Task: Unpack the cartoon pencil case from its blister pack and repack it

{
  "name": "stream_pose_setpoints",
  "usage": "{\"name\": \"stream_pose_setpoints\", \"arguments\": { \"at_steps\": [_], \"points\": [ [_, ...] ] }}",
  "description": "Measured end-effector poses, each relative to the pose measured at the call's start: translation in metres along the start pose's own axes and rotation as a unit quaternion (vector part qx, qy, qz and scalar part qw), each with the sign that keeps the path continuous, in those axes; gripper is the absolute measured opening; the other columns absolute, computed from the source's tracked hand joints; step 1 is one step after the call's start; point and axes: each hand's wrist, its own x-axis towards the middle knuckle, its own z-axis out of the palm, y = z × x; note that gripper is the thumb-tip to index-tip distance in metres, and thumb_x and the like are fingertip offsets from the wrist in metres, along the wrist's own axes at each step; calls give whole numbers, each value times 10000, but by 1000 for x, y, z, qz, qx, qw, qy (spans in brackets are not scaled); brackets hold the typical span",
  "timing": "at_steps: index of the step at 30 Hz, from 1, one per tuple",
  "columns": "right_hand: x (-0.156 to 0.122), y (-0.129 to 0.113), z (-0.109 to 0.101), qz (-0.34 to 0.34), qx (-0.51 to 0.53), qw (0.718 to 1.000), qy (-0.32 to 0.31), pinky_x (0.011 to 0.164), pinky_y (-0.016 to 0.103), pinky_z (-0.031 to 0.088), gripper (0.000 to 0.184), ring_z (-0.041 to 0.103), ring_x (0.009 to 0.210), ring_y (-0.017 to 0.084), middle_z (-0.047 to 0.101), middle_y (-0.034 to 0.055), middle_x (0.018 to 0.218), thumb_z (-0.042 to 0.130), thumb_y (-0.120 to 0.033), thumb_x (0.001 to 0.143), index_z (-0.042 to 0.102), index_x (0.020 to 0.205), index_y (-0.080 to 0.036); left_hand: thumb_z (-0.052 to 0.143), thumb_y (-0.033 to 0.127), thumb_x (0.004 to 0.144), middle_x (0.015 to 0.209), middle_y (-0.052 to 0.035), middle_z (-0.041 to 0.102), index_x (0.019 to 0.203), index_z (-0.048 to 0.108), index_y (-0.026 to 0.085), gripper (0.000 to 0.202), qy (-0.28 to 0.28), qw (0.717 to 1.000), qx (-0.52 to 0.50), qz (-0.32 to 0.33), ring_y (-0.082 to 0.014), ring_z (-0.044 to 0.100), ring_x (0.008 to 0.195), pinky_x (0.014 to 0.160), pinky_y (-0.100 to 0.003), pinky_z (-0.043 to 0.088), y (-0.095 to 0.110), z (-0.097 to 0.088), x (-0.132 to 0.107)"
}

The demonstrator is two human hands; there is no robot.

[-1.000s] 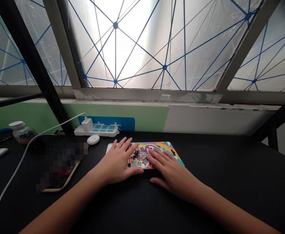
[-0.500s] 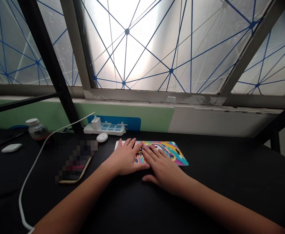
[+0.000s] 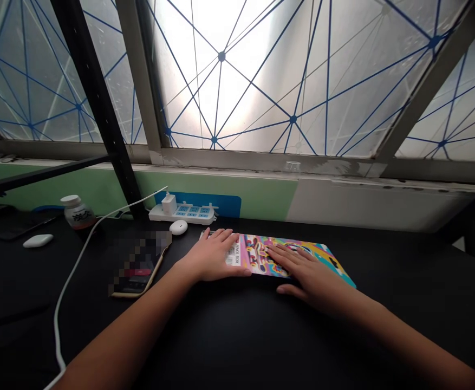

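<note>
A flat, brightly coloured printed piece [image 3: 257, 254] in pink, yellow and blue lies on the black desk under both hands. Its left part is white with printed text, of which "BOX" can be read. My left hand [image 3: 213, 254] rests flat on that white end, fingers spread. Palm down, my right hand [image 3: 308, 271] lies on the colourful part with its fingers stretched out and thumb apart. Whether it is one piece or two overlapping ones, I cannot tell.
Left of the hands lie a phone [image 3: 140, 271] and a small white round case [image 3: 178, 227]. Behind stands a white power strip [image 3: 188, 214] with a plugged charger [image 3: 169, 204]. A white cable [image 3: 60, 303], a bottle [image 3: 77, 213] and a white oval object [image 3: 38, 241] are farther left.
My right hand has slid rightward, away from my left hand. The colourful part now reaches farther right and more of the white printed end shows. The view has shifted slightly.
</note>
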Motion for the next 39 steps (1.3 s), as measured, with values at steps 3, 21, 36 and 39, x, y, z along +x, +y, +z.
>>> {"name": "stream_pose_setpoints", "arguments": {
  "at_steps": [3,21,36,39],
  "points": [
    [-24,24,-6,30,-14,999,0,1146,571,344,720,358,1446,319,388,76,1577,546,-597,931,320,1550,-308,423,887,770,1631,-133,268,1555,297,255,1016,-15,1000,-4,-4,-355,226,1500,1185,-615,109,-1,-1,0],
    [37,-27,13,-25,-61,997,45,1149,598,323,656,326,1457,330,403,143,1562,580,-367,952,346,1542,-203,322,802,896,1647,-97,215,1544,332,291,825,-22,1000,-17,-1,-337,135,1524,1184,-608,145,9,-5,3],
    [-57,48,-1,46,-115,978,170,1029,533,504,766,542,1319,278,504,51,1500,344,-8,871,281,1564,-329,341,802,889,1643,-61,236,1527,358,319,801,-21,998,-54,1,-314,166,1521,1201,-572,134,-13,-7,4],
    [-60,14,-15,-4,-144,966,217,1029,481,505,754,536,1328,250,499,53,1507,345,3,890,246,1574,-298,334,777,910,1630,-82,276,1506,406,289,773,9,999,-43,-6,-326,198,1513,1197,-571,156,-12,0,7]
  ]
}}
